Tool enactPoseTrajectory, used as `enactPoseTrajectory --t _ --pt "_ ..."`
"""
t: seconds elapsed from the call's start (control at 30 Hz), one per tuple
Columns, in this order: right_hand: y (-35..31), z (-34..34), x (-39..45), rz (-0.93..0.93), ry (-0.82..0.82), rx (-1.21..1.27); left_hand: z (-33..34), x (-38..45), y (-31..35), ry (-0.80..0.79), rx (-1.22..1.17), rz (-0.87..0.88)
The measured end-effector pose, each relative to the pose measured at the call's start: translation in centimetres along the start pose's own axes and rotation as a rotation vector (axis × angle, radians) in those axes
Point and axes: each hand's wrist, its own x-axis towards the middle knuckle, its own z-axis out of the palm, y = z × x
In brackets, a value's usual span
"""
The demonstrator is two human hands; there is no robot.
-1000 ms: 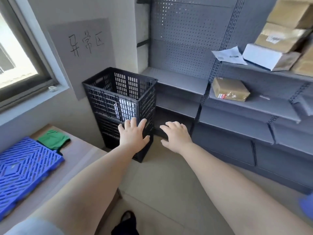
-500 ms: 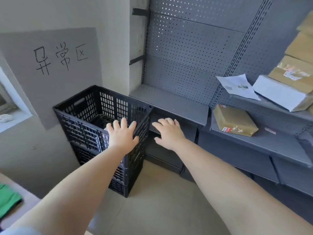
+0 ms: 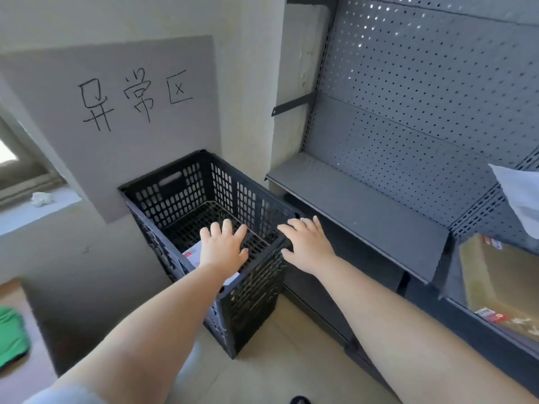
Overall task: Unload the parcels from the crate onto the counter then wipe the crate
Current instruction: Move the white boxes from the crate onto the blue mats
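- The black crate is my landmark: it stands on the floor against the wall, under the grey handwritten sign and just left of the grey shelving.
- My left hand is over the crate's open top, fingers spread wide and straight, holding nothing.
- My right hand is at the crate's right rim, also spread and empty; I cannot tell whether it touches the rim.
- The only parcel I can see in the crate is a white parcel with a red-marked label, low against the near wall and mostly hidden under my left wrist. Whether more lie beneath it is hidden.
- I judge unloading has not yet begun, so the step in hand is the first reach-in.
- To do it well I would steady the rim with the right hand, since the crate is tall and narrow and could tip toward me.
- I would send the left hand straight down, get fingers under the parcel's edge, and lift it vertically so it does not snag the lattice walls.
- The counter edge shows left of the crate, with a green cloth on it, probably for the wiping.
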Motion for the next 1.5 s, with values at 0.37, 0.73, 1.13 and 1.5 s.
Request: enactPoseTrajectory --t 0.37,0.73,1.13,1.5 --pt "1.5 1.7 12.5 -0.365 -0.121 0.031 2.6 3.6 0.1 -0.166 -0.006 -0.254" --pt "-3.8 7.4 20.6 -0.467 -0.336 0.016 8.2 7.1 -3.8 -0.319 -0.059 -0.334" --pt "-6.7 12.1 24.1 -0.302 -0.564 0.389 11.0 7.5 -3.6 -0.512 -0.418 -0.649" --pt "-5.2 12.5 28.1 0.298 -1.277 1.210 8.4 8.1 -1.0 0.156 -1.794 -1.735"
